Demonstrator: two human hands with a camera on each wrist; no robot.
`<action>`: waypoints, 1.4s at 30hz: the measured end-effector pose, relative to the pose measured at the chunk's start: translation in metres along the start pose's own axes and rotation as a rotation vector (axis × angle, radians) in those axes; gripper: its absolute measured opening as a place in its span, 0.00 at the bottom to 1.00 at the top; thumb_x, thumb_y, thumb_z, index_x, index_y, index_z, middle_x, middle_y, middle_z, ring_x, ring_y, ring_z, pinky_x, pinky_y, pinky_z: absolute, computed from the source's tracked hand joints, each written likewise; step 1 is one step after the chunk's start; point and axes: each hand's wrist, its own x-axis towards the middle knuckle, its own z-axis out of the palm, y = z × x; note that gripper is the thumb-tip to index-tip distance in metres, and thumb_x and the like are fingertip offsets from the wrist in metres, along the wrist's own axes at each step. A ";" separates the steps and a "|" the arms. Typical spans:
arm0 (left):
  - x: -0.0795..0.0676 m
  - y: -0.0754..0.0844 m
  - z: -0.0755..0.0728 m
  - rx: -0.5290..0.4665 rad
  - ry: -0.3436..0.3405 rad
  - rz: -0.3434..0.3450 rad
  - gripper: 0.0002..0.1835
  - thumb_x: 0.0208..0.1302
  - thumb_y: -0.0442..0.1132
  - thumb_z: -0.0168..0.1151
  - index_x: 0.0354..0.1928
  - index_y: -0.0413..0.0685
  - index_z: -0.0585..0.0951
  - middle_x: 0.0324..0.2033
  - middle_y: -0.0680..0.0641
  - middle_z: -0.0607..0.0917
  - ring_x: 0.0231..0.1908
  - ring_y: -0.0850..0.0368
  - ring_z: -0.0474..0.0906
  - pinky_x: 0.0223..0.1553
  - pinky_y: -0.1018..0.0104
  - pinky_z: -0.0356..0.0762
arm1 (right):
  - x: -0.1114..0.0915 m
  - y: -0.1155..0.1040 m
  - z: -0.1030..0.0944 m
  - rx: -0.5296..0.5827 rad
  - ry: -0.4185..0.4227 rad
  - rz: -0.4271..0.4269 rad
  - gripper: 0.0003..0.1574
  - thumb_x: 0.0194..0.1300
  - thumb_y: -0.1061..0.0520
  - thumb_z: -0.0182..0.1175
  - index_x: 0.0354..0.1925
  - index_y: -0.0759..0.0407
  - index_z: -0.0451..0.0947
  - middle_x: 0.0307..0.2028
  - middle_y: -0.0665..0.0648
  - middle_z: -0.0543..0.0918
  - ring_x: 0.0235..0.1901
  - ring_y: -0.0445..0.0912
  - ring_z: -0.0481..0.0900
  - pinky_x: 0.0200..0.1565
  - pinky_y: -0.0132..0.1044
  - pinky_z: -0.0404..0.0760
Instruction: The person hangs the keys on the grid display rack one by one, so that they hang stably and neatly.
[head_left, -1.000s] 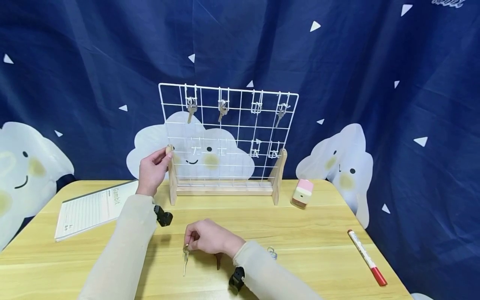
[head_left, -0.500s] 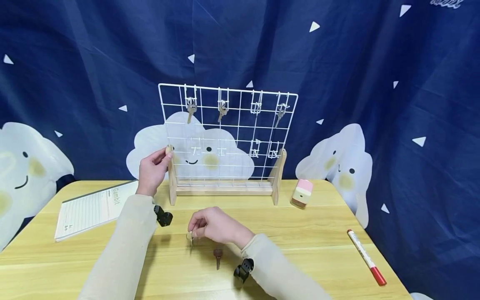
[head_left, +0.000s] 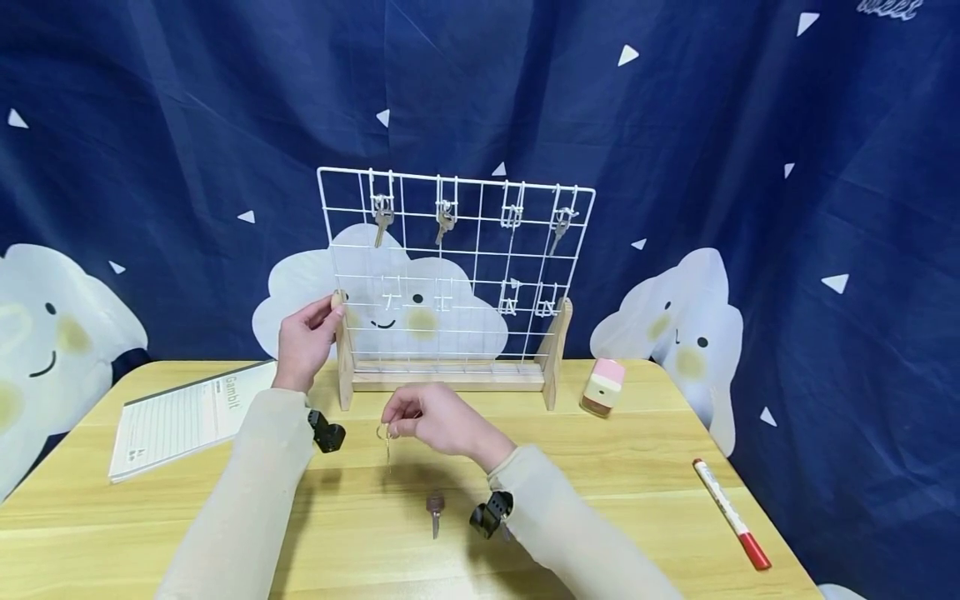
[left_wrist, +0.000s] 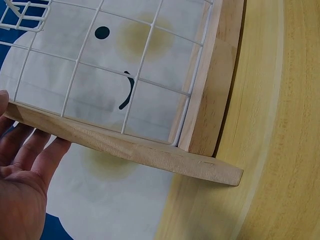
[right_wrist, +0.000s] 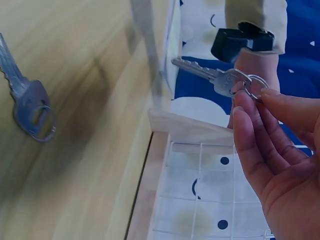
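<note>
My left hand (head_left: 302, 346) holds the top of the left wooden post (head_left: 346, 358) of a white wire grid rack (head_left: 480, 250). In the left wrist view its fingers lie along that post (left_wrist: 125, 150). Thumb and finger of my right hand (head_left: 446, 417) pinch the ring of a silver key (right_wrist: 225, 80), which hangs over the table in front of the rack. A key with a dark brown head (head_left: 435, 502) lies on the table below my right hand. In the right wrist view another silver key with a ring (right_wrist: 32, 107) lies on the wood.
Keys hang from the upper hooks, such as a brass key (head_left: 383, 225), another brass key (head_left: 446, 223) and a silver key (head_left: 559, 229). A notepad (head_left: 187, 421) lies left, a pink and cream sharpener-like box (head_left: 603, 387) right, and a red-capped marker (head_left: 731, 512) near the right edge.
My right hand has lifted the silver key off the table and moved it forward toward the rack, uncovering the brown-headed key. The left hand has stayed on the post.
</note>
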 end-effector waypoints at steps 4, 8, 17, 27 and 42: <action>0.000 0.000 0.000 -0.005 -0.001 0.000 0.26 0.73 0.50 0.56 0.67 0.46 0.74 0.59 0.43 0.79 0.56 0.51 0.76 0.54 0.59 0.78 | 0.004 -0.004 -0.005 -0.002 0.036 -0.011 0.04 0.63 0.66 0.66 0.34 0.58 0.82 0.28 0.45 0.82 0.30 0.37 0.79 0.37 0.29 0.80; 0.001 -0.001 0.001 -0.012 0.002 0.003 0.26 0.73 0.50 0.57 0.67 0.45 0.74 0.59 0.43 0.79 0.55 0.52 0.76 0.53 0.60 0.78 | 0.008 -0.005 -0.010 -0.015 0.082 -0.005 0.03 0.62 0.65 0.66 0.35 0.59 0.83 0.28 0.46 0.81 0.30 0.38 0.79 0.37 0.29 0.79; 0.000 -0.001 0.001 -0.009 0.006 -0.002 0.26 0.72 0.51 0.57 0.67 0.46 0.74 0.59 0.43 0.79 0.55 0.51 0.76 0.53 0.59 0.78 | 0.022 -0.011 -0.025 -0.013 0.168 -0.002 0.03 0.63 0.65 0.66 0.35 0.59 0.82 0.29 0.48 0.82 0.31 0.39 0.79 0.38 0.31 0.79; 0.000 -0.002 0.000 -0.009 0.006 -0.001 0.26 0.72 0.51 0.57 0.66 0.47 0.75 0.59 0.43 0.79 0.53 0.53 0.77 0.50 0.64 0.79 | 0.036 -0.021 -0.043 -0.022 0.257 -0.020 0.03 0.64 0.64 0.66 0.33 0.57 0.82 0.27 0.48 0.81 0.30 0.40 0.79 0.35 0.30 0.79; 0.001 -0.003 0.001 -0.026 0.008 0.007 0.26 0.72 0.49 0.58 0.66 0.45 0.75 0.58 0.42 0.79 0.54 0.52 0.77 0.51 0.64 0.79 | 0.062 -0.030 -0.051 0.031 0.424 0.035 0.03 0.65 0.65 0.64 0.35 0.59 0.81 0.29 0.49 0.83 0.31 0.44 0.81 0.32 0.31 0.79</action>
